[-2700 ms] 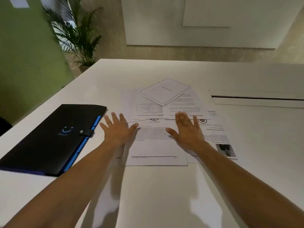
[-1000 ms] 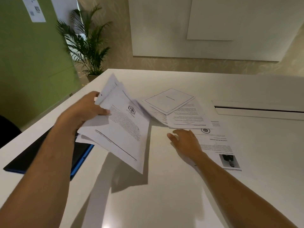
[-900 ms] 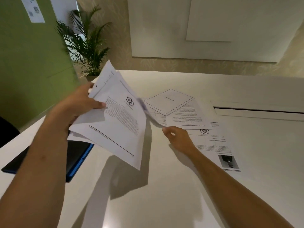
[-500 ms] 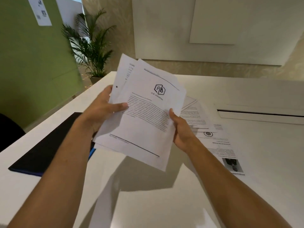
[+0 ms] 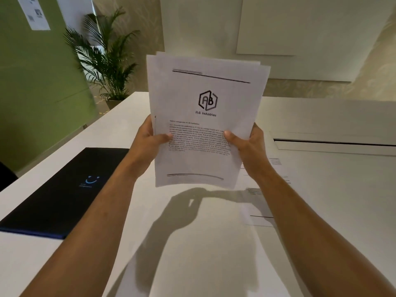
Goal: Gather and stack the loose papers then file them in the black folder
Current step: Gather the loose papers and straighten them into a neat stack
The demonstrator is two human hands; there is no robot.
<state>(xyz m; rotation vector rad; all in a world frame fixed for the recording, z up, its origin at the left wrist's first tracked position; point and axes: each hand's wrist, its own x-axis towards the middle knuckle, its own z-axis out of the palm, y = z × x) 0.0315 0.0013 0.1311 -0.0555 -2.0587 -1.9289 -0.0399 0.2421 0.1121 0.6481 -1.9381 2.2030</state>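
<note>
White tabletop [image 5: 192, 243] carries a flat black plastic folder [image 5: 64, 189] with a blue smile mark, left of the raised sheaf of white printed papers [image 5: 203, 125]. Its top sheet reads "A.B. Industries". The left hand [image 5: 147, 144] and right hand [image 5: 250, 144] pinch its side edges, thumbs in front, above the table. More printed sheets [image 5: 263, 196] lie right of the sheaf.

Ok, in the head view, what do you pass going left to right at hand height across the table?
Black folder → left hand → held stack of papers → right hand → loose papers still on the table.
</note>
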